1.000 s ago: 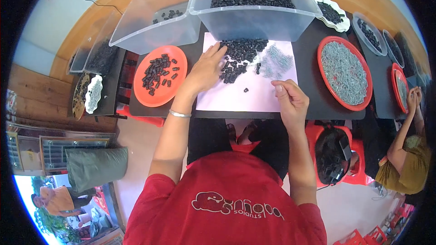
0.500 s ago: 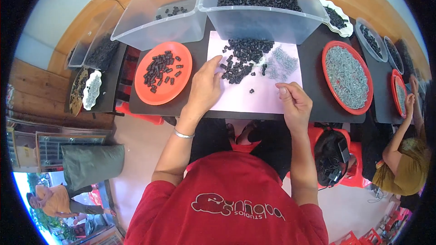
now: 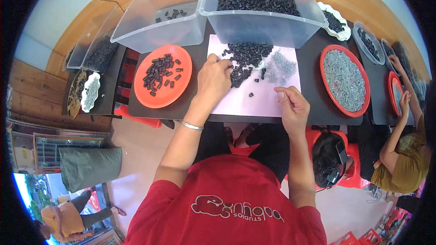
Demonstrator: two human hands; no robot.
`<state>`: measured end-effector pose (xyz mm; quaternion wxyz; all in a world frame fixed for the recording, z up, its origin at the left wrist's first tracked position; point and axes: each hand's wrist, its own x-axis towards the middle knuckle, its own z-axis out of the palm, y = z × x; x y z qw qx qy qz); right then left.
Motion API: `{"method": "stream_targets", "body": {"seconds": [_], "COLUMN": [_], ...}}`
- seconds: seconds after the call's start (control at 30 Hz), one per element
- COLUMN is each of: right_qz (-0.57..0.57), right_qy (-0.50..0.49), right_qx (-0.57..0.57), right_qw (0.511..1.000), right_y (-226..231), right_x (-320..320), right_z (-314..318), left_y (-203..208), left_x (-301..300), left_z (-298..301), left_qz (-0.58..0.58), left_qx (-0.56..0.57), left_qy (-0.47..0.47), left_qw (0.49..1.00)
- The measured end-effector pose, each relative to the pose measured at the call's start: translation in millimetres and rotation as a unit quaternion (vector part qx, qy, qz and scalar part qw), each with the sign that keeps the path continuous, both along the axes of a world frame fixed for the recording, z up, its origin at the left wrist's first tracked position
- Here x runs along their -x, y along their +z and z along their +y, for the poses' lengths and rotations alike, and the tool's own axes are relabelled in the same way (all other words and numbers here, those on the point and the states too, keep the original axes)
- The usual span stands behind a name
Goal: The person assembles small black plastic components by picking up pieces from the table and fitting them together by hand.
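Note:
My left hand (image 3: 214, 80) is at the left edge of a pile of small black plastic parts (image 3: 249, 55), its fingers bent together. Whatever its fingertips pinch is hidden. Over the right front of the white sheet (image 3: 227, 104) is my right hand (image 3: 294, 105), thumb pressed to a curled forefinger; anything in it is too small to make out. Thin silvery screws (image 3: 282, 67) lie to the right of the black pile. One loose black part (image 3: 250, 94) sits nearer to me on the sheet.
An orange-red plate (image 3: 159, 96) with black pieces stands at left, a red tray (image 3: 359, 109) of silvery screws at right. Two clear plastic bins (image 3: 268, 22) (image 3: 159, 36) stand behind. At far right a co-worker's arms (image 3: 399, 122) reach over another red plate (image 3: 391, 81).
My left hand has moved right and its fingers have closed at the black pile. My right hand stays nearly in place. The co-worker's farther hand has moved away toward the back containers.

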<state>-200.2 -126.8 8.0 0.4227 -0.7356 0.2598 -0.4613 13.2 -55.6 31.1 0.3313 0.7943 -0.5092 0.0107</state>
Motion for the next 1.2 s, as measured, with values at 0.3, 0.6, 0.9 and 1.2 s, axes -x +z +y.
{"method": "stream_targets", "body": {"seconds": [0.3, 0.6, 0.9, 1.2], "right_qz": [0.004, 0.004, 0.04, 0.249], "right_qy": [0.003, 0.004, -0.024, -0.129], "right_qx": [0.004, 0.018, 0.075, 0.264], "right_qw": [1.0, 1.0, 0.996, 0.923], "right_y": [1.4, 3.6, 3.0, 0.8], "right_x": [0.5, -1.1, -3.5, -32.5], "right_z": [0.6, 0.4, 2.2, -1.4], "left_y": [1.2, 0.4, -5.4, -11.1], "left_x": [2.5, 2.8, 6.0, 6.6], "left_z": [-7.4, -11.1, -11.0, -9.9], "left_qz": [0.021, 0.012, -0.06, -0.021], "left_qx": [-0.056, -0.044, 0.0, -0.014], "left_qy": [-0.006, -0.014, -0.028, -0.014], "left_qw": [0.998, 0.999, 0.998, 1.0]}}
